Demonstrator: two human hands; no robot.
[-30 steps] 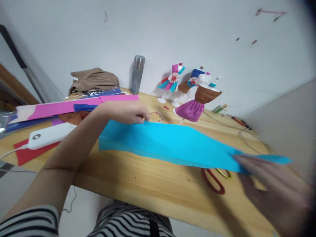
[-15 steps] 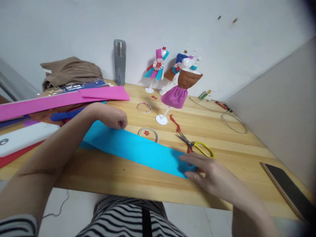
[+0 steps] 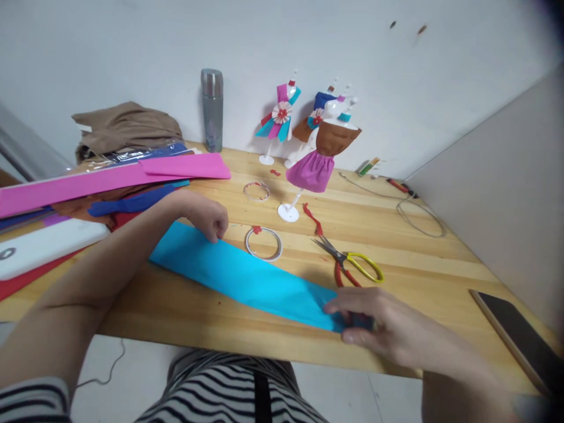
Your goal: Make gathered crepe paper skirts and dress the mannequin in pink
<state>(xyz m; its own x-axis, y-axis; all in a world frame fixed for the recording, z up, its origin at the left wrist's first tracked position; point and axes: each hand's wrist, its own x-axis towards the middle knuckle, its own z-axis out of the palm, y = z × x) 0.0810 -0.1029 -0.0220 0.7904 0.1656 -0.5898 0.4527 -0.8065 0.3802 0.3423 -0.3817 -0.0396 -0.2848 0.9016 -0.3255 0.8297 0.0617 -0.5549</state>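
Observation:
A long bright blue strip (image 3: 253, 276), of thin sheet material that could be paper or cloth, stretches diagonally over the wooden table. My left hand (image 3: 205, 217) is closed, its fingertips pinched at the strip's far edge towards the left. At the right end of the strip, my right hand (image 3: 379, 323) grips it, fingers above and thumb at the near edge. Just beyond the strip lie a white tape roll (image 3: 263, 258) with a small red flower (image 3: 257, 230) at its far rim, and scissors (image 3: 341, 256) with red and yellow handles, blades apart.
Small dress forms in coloured outfits, such as one with a pink skirt (image 3: 312, 173), stand towards the wall near a grey flask (image 3: 212, 111). Folded fabrics and a pink strip (image 3: 185, 166) are piled left. A phone (image 3: 513, 335) lies right, a cable (image 3: 423, 226) farther back.
Both hands and the blue strip have shifted slightly towards me, the right end most. The red flower has moved from inside the tape roll to its far rim. The scissors' red handle is now uncovered.

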